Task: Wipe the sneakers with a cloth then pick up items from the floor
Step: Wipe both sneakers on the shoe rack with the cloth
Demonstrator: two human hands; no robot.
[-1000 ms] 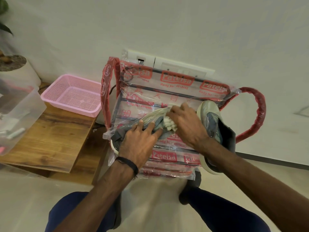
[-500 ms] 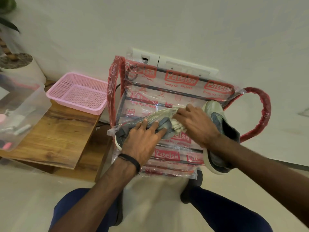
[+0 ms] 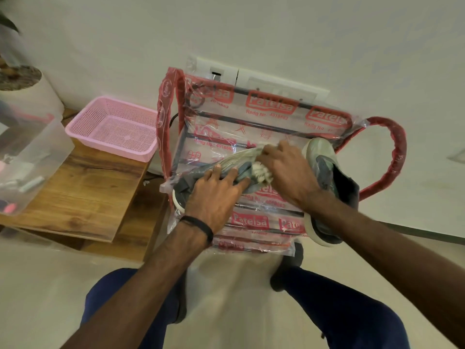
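a pink perforated plastic basket [image 3: 113,128] sits on a brown wooden tabletop [image 3: 83,190], near a clear plastic storage box [image 3: 27,159] and a white round planter [image 3: 37,89].

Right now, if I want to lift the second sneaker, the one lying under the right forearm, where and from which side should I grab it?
Probably the heel collar of the second sneaker. It lies on its side on the wrapped chair, its pale sole facing left and its dark opening facing right, heel toward the person. Come from the near right, once the right hand sets down the cloth.
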